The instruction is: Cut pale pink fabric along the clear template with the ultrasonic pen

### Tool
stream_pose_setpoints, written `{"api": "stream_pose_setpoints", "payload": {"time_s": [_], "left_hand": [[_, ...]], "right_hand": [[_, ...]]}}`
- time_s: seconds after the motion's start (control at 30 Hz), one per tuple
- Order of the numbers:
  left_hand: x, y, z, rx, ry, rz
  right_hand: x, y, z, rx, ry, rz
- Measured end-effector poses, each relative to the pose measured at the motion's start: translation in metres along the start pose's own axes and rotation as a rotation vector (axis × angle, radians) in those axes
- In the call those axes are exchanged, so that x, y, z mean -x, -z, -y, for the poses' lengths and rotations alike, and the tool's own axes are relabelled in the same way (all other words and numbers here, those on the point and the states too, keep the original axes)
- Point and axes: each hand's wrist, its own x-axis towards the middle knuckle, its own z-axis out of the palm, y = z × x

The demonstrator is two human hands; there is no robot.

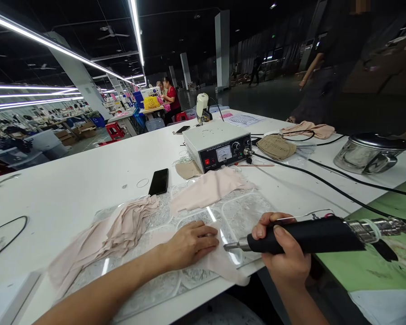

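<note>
My left hand lies palm down on a thin pale pink fabric piece, pressing it to a clear patterned mat. Its fingers are stretched out and hold nothing. My right hand is wrapped round a black corded handpiece, which looks like an ultrasonic cutter. The cutter's metal tip points left and sits at the fabric's right edge, close to my left fingertips; whether it touches the cloth I cannot tell. Left of my hand lies a loose stack of pink fabric pieces. More pink cloth lies beyond it.
A control box with a dial stands behind the mat, its black cable running right. Also on the table are a phone, a glass pot and brown fabric pieces. A person is at the right.
</note>
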Motion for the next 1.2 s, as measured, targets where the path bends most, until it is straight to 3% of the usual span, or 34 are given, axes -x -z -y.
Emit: {"api": "stream_pose_setpoints", "payload": {"time_s": [0.23, 0.43, 0.67, 1.2], "left_hand": [[0.0, -0.001, -0.001, -0.011, 0.0, 0.001], [-0.001, -0.003, -0.002, -0.031, -0.051, 0.02], [0.0, 0.0, -0.001, -0.08, -0.122, 0.044], [0.004, 0.0, -0.007, -0.141, -0.187, 0.072]], "right_hand": [[0.006, 0.001, 0.003, -0.026, -0.052, 0.005], [0.01, 0.01, 0.005, -0.043, -0.112, 0.086], [0.014, 0.002, 0.012, -0.02, -0.119, 0.026], [0.016, 0.002, 0.019, 0.02, -0.102, 0.076]]}}
